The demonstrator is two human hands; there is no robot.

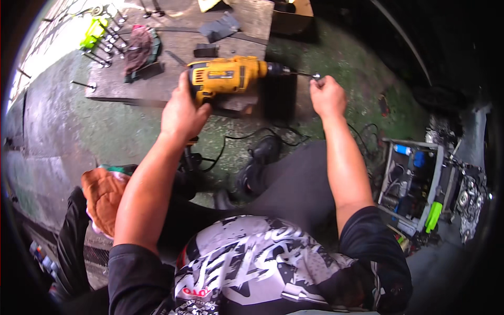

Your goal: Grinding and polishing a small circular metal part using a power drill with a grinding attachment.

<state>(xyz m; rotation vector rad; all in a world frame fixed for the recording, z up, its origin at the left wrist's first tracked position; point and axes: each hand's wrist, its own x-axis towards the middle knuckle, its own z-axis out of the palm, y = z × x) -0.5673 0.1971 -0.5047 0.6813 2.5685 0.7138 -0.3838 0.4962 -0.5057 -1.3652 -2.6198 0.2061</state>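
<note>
My left hand (185, 113) is wrapped round the rear and handle of a yellow and black corded power drill (223, 76), held level with its chuck pointing right. A thin metal stem (302, 74) runs out of the chuck; it looks like an engine valve, its shiny round end (316, 76) at my right hand. My right hand (329, 97) is closed at that end, thumb and fingers pinched together. What lies inside the fingers is partly hidden. Beyond the drill, several similar engine valves (107, 44) stand on a worn wooden bench (178, 42).
On the bench lie a dark red and green rag (140, 50), a grey scrap of sandpaper or cloth (220, 27) and a small dark block (206, 50). A black cord (226, 144) trails over the green floor. At right stands a toolbox (409, 184); an orange cloth (104, 191) is at left.
</note>
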